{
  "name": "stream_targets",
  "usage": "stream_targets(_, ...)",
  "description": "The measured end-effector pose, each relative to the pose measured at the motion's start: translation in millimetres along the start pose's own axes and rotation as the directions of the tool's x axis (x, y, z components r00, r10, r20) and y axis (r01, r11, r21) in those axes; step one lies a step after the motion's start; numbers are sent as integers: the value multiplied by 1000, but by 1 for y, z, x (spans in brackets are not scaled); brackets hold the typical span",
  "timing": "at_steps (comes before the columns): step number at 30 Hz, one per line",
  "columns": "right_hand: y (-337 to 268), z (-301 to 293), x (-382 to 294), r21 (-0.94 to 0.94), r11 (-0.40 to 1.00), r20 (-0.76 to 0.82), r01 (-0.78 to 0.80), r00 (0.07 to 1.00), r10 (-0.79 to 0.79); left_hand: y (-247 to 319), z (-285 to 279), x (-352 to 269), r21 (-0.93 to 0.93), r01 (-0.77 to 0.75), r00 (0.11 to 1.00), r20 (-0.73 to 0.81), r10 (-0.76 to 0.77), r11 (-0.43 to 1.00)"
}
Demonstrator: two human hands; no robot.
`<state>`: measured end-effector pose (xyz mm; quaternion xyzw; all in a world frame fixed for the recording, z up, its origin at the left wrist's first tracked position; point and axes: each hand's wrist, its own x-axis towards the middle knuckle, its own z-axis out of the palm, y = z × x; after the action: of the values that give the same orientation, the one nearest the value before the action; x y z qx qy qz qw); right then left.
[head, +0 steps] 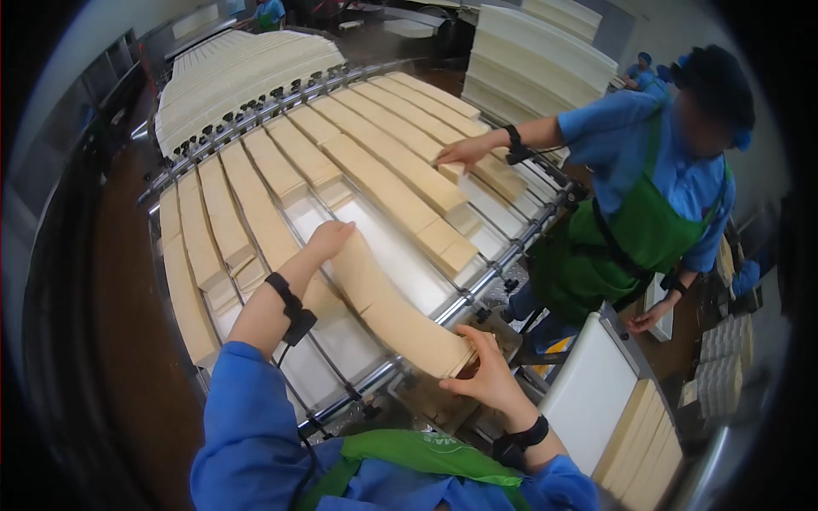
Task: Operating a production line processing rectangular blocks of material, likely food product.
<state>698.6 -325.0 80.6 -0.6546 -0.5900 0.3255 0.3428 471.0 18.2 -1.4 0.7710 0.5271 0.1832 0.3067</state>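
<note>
A long strip of thin, stacked cream-coloured sheets (399,313), which looks like a soft food product, is held between my hands and bends along its length. My left hand (332,238) grips its far end, over a white surface (390,246) divided by thin metal rods. Around the near end is my right hand (489,373), thumb and fingers on opposite sides, just past the chrome front rail (377,377). Similar strips lie in lanes on both sides, including a long one (402,198) to the right and a stepped row (211,239) to the left.
A co-worker in a green apron (645,223) stands at the right, one hand (470,152) on a strip. Several strips (639,441) lie on a white belt (591,377) at lower right. Black knobs (239,112) line the back rail. Behind rise pale layered stacks (537,57).
</note>
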Motion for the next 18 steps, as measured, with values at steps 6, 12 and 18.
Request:
stream_targets(6,4,26,51,-57,998,83,6,997,-1,-26,-32,21,414,21,989,126,-80,910)
stream_targets(12,10,88,106,93,996,48,13,999,-18,-28,-50,22,499,94,995,-10,-102,862)
stream_targets(18,29,120,143,-151,986,-185,63,978,-91,4,-42,-51,352,-340,939,181,293,872)
